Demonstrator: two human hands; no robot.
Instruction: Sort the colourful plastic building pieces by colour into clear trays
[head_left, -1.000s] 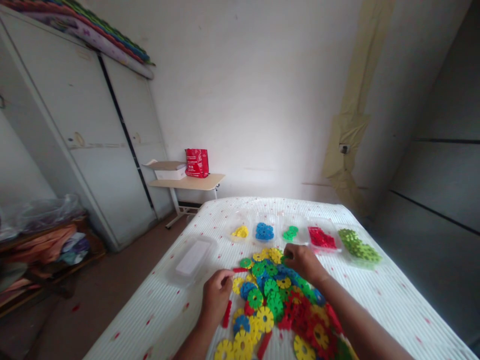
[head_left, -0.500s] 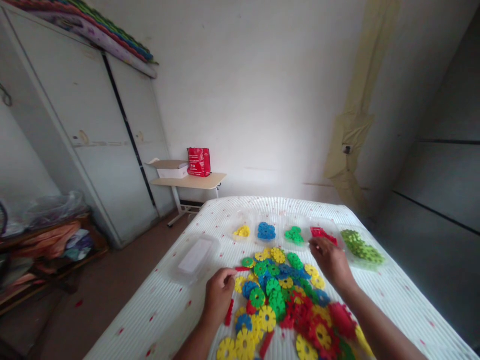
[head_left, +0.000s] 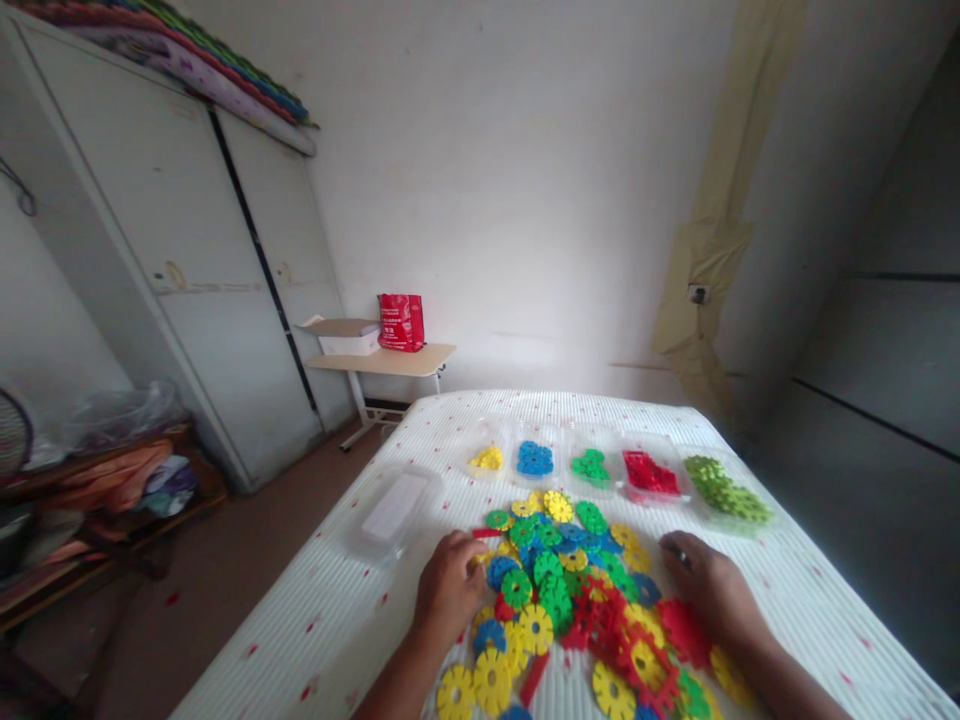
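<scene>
My left hand [head_left: 452, 585] rests at the left edge of a loose pile of flower-shaped plastic discs. Its fingers are curled together beside a red strip [head_left: 487, 533] and a blue disc [head_left: 501, 573]; what they pinch, if anything, is hidden. Low over the pile's right side, my right hand [head_left: 711, 585] has thumb and fingers bent but apart, with nothing visible between them. Below it lie red discs [head_left: 684, 632]. Yellow discs [head_left: 535, 630], green discs [head_left: 553, 597] and interlocked red pieces [head_left: 596, 618] make up the middle.
Along the far side stand clear boxes with yellow pieces [head_left: 487, 458], blue pieces [head_left: 534, 459], green pieces [head_left: 591, 465], red pieces [head_left: 649, 474] and light-green pieces [head_left: 726, 492]. A clear lid-like container [head_left: 394, 510] lies left. Behind are a small table [head_left: 405, 361] and a red bag [head_left: 401, 322].
My right hand has drawn back from the red pieces' box to the pile's right edge. My left hand has shifted slightly right, and the red strip beside it is now out of sight.
</scene>
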